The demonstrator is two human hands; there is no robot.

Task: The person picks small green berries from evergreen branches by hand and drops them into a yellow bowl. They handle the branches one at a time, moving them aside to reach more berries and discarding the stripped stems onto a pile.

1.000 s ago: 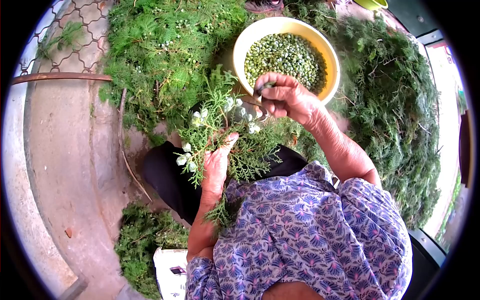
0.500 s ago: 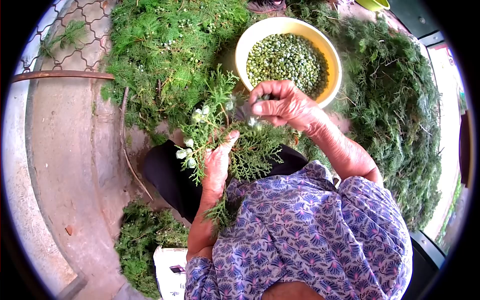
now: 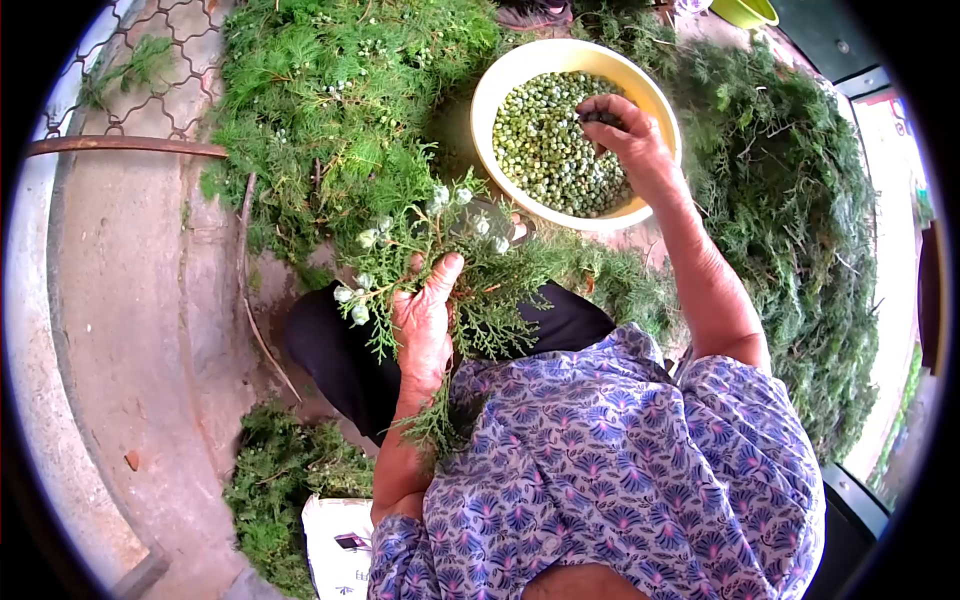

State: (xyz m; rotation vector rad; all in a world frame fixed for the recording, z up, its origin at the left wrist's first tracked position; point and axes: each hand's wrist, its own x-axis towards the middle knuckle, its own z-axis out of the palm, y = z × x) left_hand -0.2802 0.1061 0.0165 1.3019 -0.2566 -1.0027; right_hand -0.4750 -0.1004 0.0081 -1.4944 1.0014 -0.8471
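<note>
My left hand [image 3: 425, 325] is closed around a leafy evergreen sprig [image 3: 495, 300], held above my lap. Pale blue-green cones [image 3: 361, 290] cluster on its left side, with others near its top. Over a cream-yellow basin [image 3: 487, 135], my right hand [image 3: 630, 140] hovers with curled fingers. Something dark shows at those fingertips, too small to make out. Below that hand, many small green cones [image 3: 545, 130] fill much of the basin.
Cut evergreen branches [image 3: 320, 90] lie heaped beyond my left hand, and another heap [image 3: 780, 230] stands at the right. A smaller pile [image 3: 275, 490] lies near a white printed bag [image 3: 335, 540]. A thin stick [image 3: 248, 260] rests on the pavement, and a yellow-green container [image 3: 745, 10] is at the top.
My right hand has moved from beside the sprig, up and right, to over the basin. My left hand and the sprig have shifted slightly left.
</note>
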